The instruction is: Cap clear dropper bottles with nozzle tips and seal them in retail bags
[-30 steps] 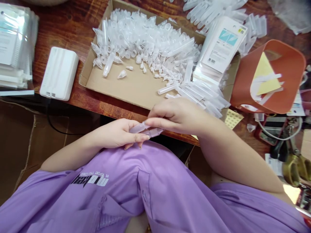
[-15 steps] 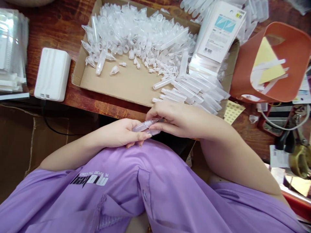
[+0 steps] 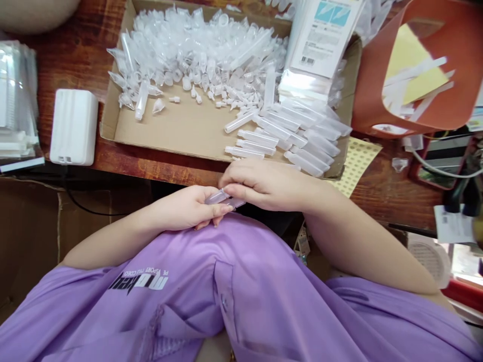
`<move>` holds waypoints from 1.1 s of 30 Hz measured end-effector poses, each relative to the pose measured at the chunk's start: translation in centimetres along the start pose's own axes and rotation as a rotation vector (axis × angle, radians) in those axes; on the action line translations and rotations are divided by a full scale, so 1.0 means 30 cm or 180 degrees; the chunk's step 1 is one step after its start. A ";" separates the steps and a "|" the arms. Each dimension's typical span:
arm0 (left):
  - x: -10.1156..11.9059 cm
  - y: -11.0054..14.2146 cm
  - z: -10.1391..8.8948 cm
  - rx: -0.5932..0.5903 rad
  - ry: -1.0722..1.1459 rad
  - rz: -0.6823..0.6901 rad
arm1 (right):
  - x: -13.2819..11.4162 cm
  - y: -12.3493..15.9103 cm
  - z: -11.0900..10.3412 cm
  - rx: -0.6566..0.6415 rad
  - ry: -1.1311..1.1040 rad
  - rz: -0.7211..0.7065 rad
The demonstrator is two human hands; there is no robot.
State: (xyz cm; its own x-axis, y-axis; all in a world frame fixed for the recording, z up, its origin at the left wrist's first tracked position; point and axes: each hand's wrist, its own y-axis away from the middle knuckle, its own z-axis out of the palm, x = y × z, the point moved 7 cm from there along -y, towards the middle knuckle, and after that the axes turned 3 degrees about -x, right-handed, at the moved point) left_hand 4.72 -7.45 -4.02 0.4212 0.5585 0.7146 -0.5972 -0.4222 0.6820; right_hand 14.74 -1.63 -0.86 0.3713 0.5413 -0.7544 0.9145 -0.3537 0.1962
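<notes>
Lying at the left of the table (image 3: 121, 163) is a pile of clear packs (image 3: 17, 105). Next comes a white box (image 3: 73, 128), near a cardboard tray (image 3: 169, 133) with a big heap of clear plastic bits (image 3: 192, 48) in it. Below the tray, the left hand (image 3: 184, 207) has its fingers closed on the small clear tubes (image 3: 216, 197). They are just over the purple cloth (image 3: 256, 266), between the two hands. The right hand (image 3: 264, 186) has its bent fingers pinching the other end. More tubes (image 3: 311, 153) lie in the tray's right part, below white cards (image 3: 322, 42). Farther right are a yellow dotted sheet (image 3: 356, 163) and an orange bin (image 3: 368, 90).
</notes>
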 end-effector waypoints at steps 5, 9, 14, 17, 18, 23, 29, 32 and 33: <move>0.016 -0.008 0.020 0.0021 -0.0226 -0.0116 | -0.016 0.038 -0.012 0.0225 0.0278 -0.0351; 0.021 -0.017 0.029 0.0232 -0.0440 -0.0282 | -0.004 0.040 0.006 0.0185 0.0214 -0.0322; 0.060 -0.047 0.035 0.0262 0.0598 0.0111 | 0.043 0.069 -0.025 0.1128 -0.0729 0.0229; 0.112 -0.058 0.015 0.0396 0.1700 0.0410 | 0.098 0.202 -0.083 0.3219 -0.1797 0.0555; 0.129 -0.061 0.007 0.0473 0.1936 0.0436 | 0.114 0.248 -0.076 0.3736 -0.2166 0.0598; 0.227 -0.088 -0.018 0.0887 0.2261 0.0640 | 0.135 0.256 0.017 0.3019 -0.3296 0.0785; 0.308 -0.164 0.035 0.0897 0.1760 0.0900 | 0.101 0.207 0.036 0.2139 -0.3558 0.0739; 0.334 -0.195 0.074 0.0817 0.1166 0.0739 | 0.086 0.191 0.031 0.2016 -0.3701 0.0375; 0.345 -0.202 0.082 0.0822 0.0969 0.0661 | 0.089 0.192 0.030 0.2050 -0.3808 0.0249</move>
State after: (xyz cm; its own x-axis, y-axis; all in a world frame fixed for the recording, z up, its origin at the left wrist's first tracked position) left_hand 14.37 -0.88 -0.38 0.0674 0.6114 0.7885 -0.4415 -0.6904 0.5731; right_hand 20.86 -2.91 -2.30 -0.2483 -0.3668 -0.8966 0.5389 -0.8214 0.1868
